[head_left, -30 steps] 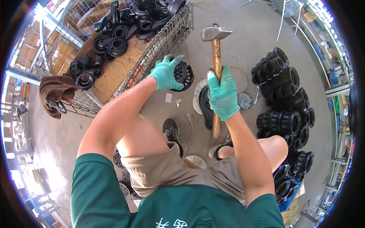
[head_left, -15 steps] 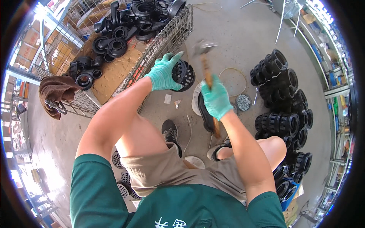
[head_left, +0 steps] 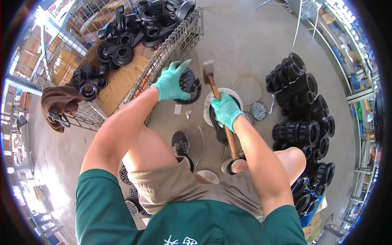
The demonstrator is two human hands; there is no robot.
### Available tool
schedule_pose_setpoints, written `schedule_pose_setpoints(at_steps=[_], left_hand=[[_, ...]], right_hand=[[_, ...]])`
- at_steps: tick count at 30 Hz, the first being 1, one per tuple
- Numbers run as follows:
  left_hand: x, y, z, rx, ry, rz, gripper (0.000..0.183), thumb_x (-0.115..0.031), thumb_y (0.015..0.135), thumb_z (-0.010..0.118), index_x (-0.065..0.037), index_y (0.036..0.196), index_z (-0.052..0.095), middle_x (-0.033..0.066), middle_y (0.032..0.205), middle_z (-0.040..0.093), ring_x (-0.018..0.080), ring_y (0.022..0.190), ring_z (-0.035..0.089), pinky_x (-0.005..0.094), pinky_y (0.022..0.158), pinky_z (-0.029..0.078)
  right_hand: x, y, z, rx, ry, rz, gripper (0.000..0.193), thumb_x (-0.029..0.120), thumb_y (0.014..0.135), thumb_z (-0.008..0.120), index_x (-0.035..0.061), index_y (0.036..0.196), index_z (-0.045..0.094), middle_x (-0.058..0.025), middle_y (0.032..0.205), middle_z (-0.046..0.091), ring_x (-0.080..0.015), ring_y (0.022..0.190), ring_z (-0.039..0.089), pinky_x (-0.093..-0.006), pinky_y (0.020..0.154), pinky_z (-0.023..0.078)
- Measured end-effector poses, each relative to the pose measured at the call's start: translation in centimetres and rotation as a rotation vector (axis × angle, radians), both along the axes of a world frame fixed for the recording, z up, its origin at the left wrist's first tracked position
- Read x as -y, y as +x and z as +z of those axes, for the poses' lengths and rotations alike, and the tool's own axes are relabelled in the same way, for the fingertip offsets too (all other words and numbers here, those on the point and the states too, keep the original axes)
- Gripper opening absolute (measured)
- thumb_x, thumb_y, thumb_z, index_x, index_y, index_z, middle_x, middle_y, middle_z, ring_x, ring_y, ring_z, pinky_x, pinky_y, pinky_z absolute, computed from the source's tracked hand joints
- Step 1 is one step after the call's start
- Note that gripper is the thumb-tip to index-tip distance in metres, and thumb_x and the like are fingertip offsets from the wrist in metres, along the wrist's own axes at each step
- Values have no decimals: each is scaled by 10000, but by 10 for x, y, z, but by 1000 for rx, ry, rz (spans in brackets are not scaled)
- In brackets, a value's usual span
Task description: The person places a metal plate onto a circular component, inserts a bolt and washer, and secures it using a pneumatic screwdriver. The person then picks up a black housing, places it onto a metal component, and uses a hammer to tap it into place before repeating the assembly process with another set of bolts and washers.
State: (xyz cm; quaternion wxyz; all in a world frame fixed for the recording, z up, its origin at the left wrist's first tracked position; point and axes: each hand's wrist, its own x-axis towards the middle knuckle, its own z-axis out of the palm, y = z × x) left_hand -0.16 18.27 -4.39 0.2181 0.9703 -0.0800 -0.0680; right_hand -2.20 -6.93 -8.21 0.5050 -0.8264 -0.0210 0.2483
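Closest in, the person is crouched over a concrete floor (head_left: 245, 36), knees up, one dark shoe (head_left: 180, 143) planted under them; a few grey perforated discs (head_left: 131, 204) lie by the left hip.

Right hand (head_left: 225, 110), in a green glove, has its grip wrapped tight round the wooden handle of a hammer (head_left: 220, 106), about a third of the way down from the steel head; the head sits low, right beside the black round part (head_left: 190, 85) on the floor. Judging by the look, the hammer is head-heavy and stiff, and the smooth handle could slip in a glove; holding nearer the butt end would give more swing, where it is now gives more control.

Left hand (head_left: 170, 83), also green-gloved, has its fingers spread over the top edge of that black round part, steadying it against the foot of the wire cage (head_left: 179, 41); the part looks like rigid moulded plastic or rubber, fairly light, not fragile, best held by the rim, away from the hammer head.

Just past that, a white ring plate (head_left: 209, 104) with a dark fitting on it, a thin wire hoop (head_left: 247, 83), a small tub of screws (head_left: 258, 111); far right, a stack of black pipe fittings (head_left: 302, 106); far left, more of them heaped inside the cage.
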Motion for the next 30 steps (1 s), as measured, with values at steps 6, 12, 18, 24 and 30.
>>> schedule_pose_setpoints(at_steps=[6,12,18,24,30], left_hand=[[-29,20,-5,172,-406,23,1193,-352,598,934,-86,1555,272,245,1463,345,389,1333,414,436,1163,331],[-17,28,-13,121,-648,0,1204,-352,676,937,-44,1576,200,169,1484,417,269,1390,396,403,1168,330],[-30,32,-11,23,-1094,39,1194,-168,698,931,-98,1594,147,104,1394,506,205,1240,534,352,1091,433],[-23,40,-13,84,-1146,40,1158,-125,697,924,-100,1588,184,124,1450,462,215,1244,535,360,1073,454],[-34,34,4,50,-1468,191,913,-229,815,787,-221,1563,264,78,1336,540,221,1135,598,389,925,549]], right_hand=[[21,-24,73,-131,415,-237,189,252,1002,565,86,1029,479,-14,667,507,-118,423,487,-289,326,399],[57,-49,160,-134,352,-219,304,308,995,584,60,1156,511,2,665,489,-80,419,436,-253,329,358],[137,-77,232,277,256,-366,454,358,997,576,-3,1260,495,54,586,384,-47,348,344,-209,286,269],[234,-135,273,602,-39,-747,436,348,1047,508,29,1342,482,61,637,356,-15,378,307,-193,282,248],[285,-215,208,377,-172,-846,456,342,978,590,44,1308,485,2,546,436,-94,352,382,-255,286,301]])
